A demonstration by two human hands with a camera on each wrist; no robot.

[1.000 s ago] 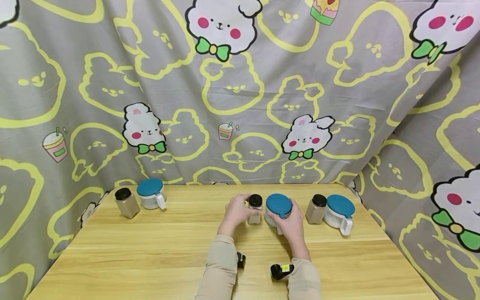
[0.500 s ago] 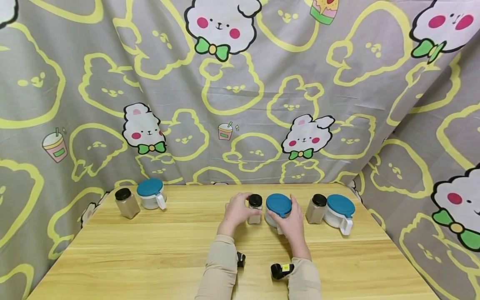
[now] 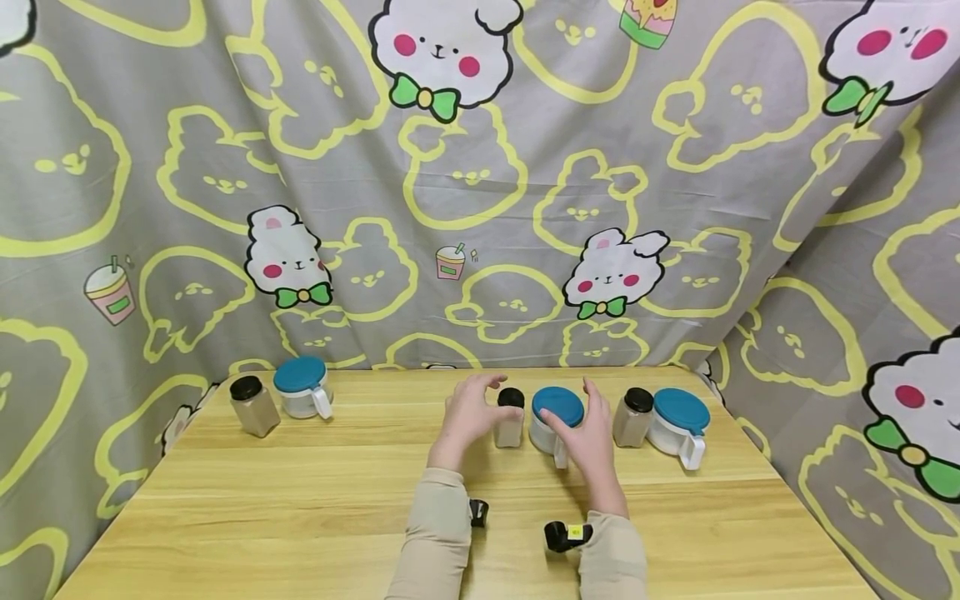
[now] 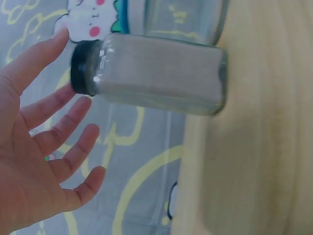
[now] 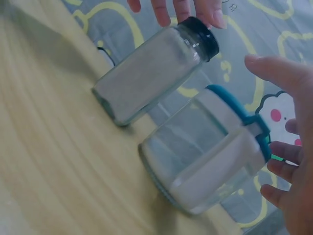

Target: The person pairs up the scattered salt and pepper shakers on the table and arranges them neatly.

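Observation:
A square glass jar (image 3: pixel 509 431) with a black lid and greyish-beige contents stands upright at the middle back of the wooden table. To its right is a clear round pot (image 3: pixel 557 408) with a blue lid and white handle. My left hand (image 3: pixel 468 414) hovers at the jar's left, fingers spread and slightly bent; the left wrist view shows a gap between thumb and fingers near the black lid (image 4: pixel 84 67). Beside the pot's lid, my right hand (image 3: pixel 589 435) has thumb and fingers apart. In the right wrist view it is clear of the pot (image 5: pixel 200 152).
Right of my hands stand another black-lidded jar (image 3: pixel 633 419) and blue-lidded pot (image 3: pixel 678 421). A similar jar (image 3: pixel 255 408) and pot (image 3: pixel 302 388) stand at the table's far left. A patterned curtain (image 3: pixel 480 192) hangs behind the table (image 3: pixel 300 500).
Both hands have let go: the left has lifted off the jar and the right off the blue-lidded pot, each drawing slightly outward and up. The jar and pot have stayed in place.

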